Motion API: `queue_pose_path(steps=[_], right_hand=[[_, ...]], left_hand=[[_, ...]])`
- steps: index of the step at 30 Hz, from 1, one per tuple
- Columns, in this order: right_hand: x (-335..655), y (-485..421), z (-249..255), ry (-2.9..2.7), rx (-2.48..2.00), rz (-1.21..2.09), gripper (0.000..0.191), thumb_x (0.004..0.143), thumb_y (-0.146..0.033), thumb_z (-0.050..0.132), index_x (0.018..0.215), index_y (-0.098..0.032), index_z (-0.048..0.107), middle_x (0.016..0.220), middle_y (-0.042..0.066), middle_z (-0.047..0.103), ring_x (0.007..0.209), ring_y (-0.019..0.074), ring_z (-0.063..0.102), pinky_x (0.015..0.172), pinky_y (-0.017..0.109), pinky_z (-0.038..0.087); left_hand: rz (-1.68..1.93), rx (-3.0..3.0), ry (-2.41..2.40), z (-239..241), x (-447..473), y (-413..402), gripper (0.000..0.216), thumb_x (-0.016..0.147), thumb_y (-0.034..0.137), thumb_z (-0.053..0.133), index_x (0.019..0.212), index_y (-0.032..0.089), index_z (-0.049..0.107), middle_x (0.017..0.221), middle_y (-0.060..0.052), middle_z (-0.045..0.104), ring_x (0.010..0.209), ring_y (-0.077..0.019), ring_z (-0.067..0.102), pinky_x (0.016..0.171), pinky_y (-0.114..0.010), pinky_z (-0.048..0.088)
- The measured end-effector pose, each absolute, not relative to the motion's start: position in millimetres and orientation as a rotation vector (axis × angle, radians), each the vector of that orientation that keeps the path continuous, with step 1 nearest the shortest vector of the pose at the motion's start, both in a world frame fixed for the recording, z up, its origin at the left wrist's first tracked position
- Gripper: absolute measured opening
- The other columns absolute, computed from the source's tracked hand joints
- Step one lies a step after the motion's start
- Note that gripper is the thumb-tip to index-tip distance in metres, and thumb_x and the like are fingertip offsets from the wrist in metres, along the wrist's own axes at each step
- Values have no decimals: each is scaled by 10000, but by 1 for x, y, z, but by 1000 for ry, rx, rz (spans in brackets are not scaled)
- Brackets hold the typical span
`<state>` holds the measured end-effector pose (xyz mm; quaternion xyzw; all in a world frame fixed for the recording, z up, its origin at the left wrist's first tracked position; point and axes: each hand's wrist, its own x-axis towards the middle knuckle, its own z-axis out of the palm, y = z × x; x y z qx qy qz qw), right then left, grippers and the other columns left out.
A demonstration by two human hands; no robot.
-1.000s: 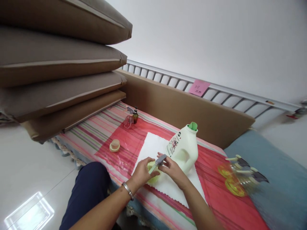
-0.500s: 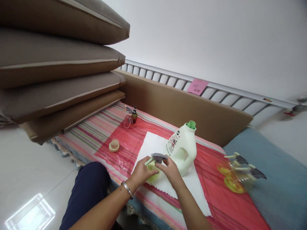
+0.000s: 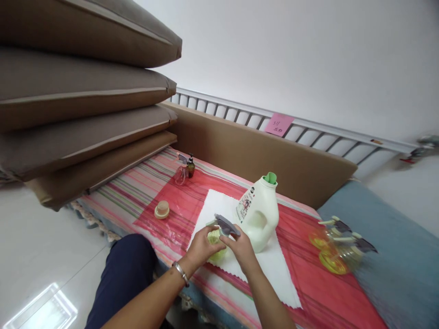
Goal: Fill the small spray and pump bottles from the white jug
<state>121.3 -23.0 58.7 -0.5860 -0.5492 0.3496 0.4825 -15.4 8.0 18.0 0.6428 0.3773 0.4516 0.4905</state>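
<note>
A clear spray bottle [image 3: 217, 252] with a yellow-green tint stands on the white cloth [image 3: 274, 278]. My left hand [image 3: 202, 246] is closed around its upper body. On top sits a grey trigger sprayer head [image 3: 226, 224], tilted, its collar at the bottle's neck. The fingers of my right hand [image 3: 242, 246] pinch that head at the collar. Just behind my hands stands a large pale green jug [image 3: 264, 214] with a green spout in its uncapped mouth. Away to the left lies a round cream cap [image 3: 162, 210] on the red sheet.
Two spray bottles with yellow liquid [image 3: 334, 260] lie at the right. A pink spray bottle [image 3: 181, 174] and a dark pump bottle [image 3: 191, 167] stand at the back left. Stacked cushions [image 3: 85, 100] rise on the left, and a brown board [image 3: 240, 146] lines the back.
The sprayer head has turned and tipped, its rear end now lower toward my right hand. My left hand keeps hold of the bottle. The view has shifted slightly.
</note>
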Motion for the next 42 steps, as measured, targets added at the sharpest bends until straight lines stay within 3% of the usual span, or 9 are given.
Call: queue_pose_path(steps=[11, 14, 19, 24, 35, 40, 42], right_hand=[[113, -28, 63, -1310, -1523, 688, 286, 651, -364, 687, 865, -200, 592, 800, 24, 655, 795, 243, 585, 738, 350, 445], [112, -30, 61, -1331, -1495, 710, 332, 692, -347, 643, 986, -205, 587, 900, 34, 669, 859, 242, 599, 770, 341, 454], [110, -34, 58, -1309, -1514, 675, 254, 693, -325, 654, 903, -188, 608, 884, 51, 685, 879, 262, 603, 826, 375, 435], [107, -36, 56, -1304, -1452, 720, 346, 763, -365, 588, 1057, -183, 592, 1053, 76, 670, 992, 253, 593, 884, 371, 439], [99, -32, 44, -1271, -1498, 658, 324, 762, -348, 572, 1036, -176, 590, 1034, 78, 663, 1027, 262, 558, 933, 388, 381], [118, -32, 64, -1346, -1492, 793, 284, 687, -303, 606, 944, -187, 639, 910, 49, 701, 851, 240, 640, 745, 339, 492], [129, -33, 77, -1326, -1535, 787, 303, 716, -317, 551, 967, -173, 641, 941, 73, 704, 795, 223, 664, 672, 320, 510]], left_hand=[[1105, 1595, 912, 19, -17, 7, 446, 624, 311, 750, 1021, 170, 604, 1022, -52, 678, 967, -219, 613, 881, -329, 460], [1112, 1595, 907, 19, -17, 7, 445, 630, 330, 748, 1018, 168, 604, 1025, -55, 678, 973, -222, 613, 882, -325, 459], [1117, 1592, 894, 19, -17, 6, 444, 630, 349, 745, 1010, 162, 609, 1012, -57, 684, 951, -226, 623, 868, -325, 467], [1130, 1592, 887, 21, -17, 5, 445, 634, 340, 743, 1021, 168, 607, 1038, -59, 681, 981, -226, 615, 890, -324, 459], [1129, 1580, 912, 20, -17, 7, 398, 655, 303, 721, 1016, 178, 610, 1031, -56, 676, 980, -221, 612, 895, -324, 458], [1106, 1621, 876, 19, -17, 6, 419, 655, 345, 710, 1022, 171, 605, 1035, -68, 679, 1010, -243, 606, 920, -360, 454], [1095, 1649, 924, 11, -18, 9, 425, 634, 364, 714, 1002, 174, 616, 1026, -71, 687, 1017, -270, 607, 931, -392, 453]])
